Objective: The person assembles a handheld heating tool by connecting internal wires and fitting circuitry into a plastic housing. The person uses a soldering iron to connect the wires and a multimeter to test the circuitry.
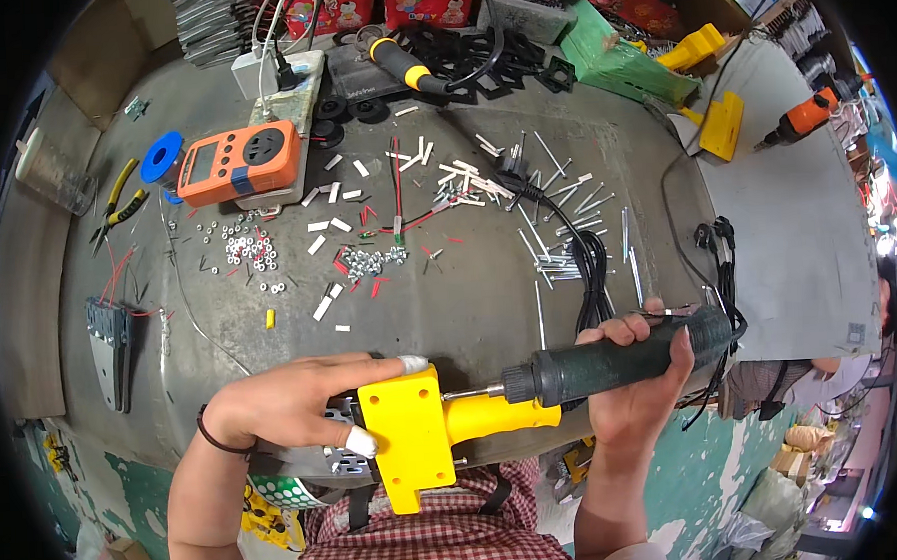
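At the table's near edge my left hand [309, 398] is closed on a yellow plastic tool housing [407, 432] with a handle. White coverings sit on its thumb and index fingertip. A perforated metal plate [348, 457] sticks out from the housing beside the thumb. My right hand [622, 408] is wrapped round a dark electric screwdriver [612, 366], held nearly level. Its bit [476, 391] points left and reaches the housing's side, just above the yellow handle. Whether a screw sits at the bit's tip I cannot make out.
Long screws [568, 267], nuts [366, 263], white spacers [247, 247] and white sleeves [474, 182] lie scattered ahead. An orange meter [238, 161], pliers [119, 204] and a solder reel [163, 155] are at left. A black cable [590, 274] runs behind the screwdriver. Another yellow housing [722, 128] lies right.
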{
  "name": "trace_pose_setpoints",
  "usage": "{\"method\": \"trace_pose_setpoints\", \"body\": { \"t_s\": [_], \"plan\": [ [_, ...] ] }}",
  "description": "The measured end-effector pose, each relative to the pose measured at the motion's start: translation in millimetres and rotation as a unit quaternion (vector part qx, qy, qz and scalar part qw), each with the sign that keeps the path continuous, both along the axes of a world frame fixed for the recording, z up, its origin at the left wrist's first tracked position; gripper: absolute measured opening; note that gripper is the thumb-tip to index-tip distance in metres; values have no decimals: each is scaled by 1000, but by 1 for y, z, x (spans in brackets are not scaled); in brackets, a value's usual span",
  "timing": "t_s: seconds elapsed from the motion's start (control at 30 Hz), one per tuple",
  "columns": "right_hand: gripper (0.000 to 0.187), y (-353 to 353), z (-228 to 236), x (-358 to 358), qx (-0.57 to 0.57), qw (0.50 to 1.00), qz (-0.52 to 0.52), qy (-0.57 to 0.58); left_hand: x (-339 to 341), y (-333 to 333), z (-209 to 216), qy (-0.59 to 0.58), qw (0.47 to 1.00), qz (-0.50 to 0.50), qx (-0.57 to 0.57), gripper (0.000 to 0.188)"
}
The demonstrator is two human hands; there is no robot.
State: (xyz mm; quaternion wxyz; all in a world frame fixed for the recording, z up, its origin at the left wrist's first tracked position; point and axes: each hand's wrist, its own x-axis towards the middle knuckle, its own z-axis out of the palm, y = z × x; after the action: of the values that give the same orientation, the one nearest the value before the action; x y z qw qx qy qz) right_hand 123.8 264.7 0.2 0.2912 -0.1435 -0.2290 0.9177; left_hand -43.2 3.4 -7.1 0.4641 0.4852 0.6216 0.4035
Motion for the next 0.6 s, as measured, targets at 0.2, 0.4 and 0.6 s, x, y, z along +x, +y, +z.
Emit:
{"method": "trace_pose_setpoints", "body": {
  "t_s": [0.2, 0.4, 0.6],
  "plan": [
    [29, -12, -7, -3, -23, 999, 22, 31, 3, 0, -1, 20, 1000, 5, 20, 75],
    [32, -2, -19, 15, -42, 999, -10, 13, 6, -8, 17, 137, 977, 163, 34, 47],
    [34, -3, -22, 16, -48, 998, 8, 30, -18, -38, -16, 481, 760, 436, -35, 24]
  ]
}}
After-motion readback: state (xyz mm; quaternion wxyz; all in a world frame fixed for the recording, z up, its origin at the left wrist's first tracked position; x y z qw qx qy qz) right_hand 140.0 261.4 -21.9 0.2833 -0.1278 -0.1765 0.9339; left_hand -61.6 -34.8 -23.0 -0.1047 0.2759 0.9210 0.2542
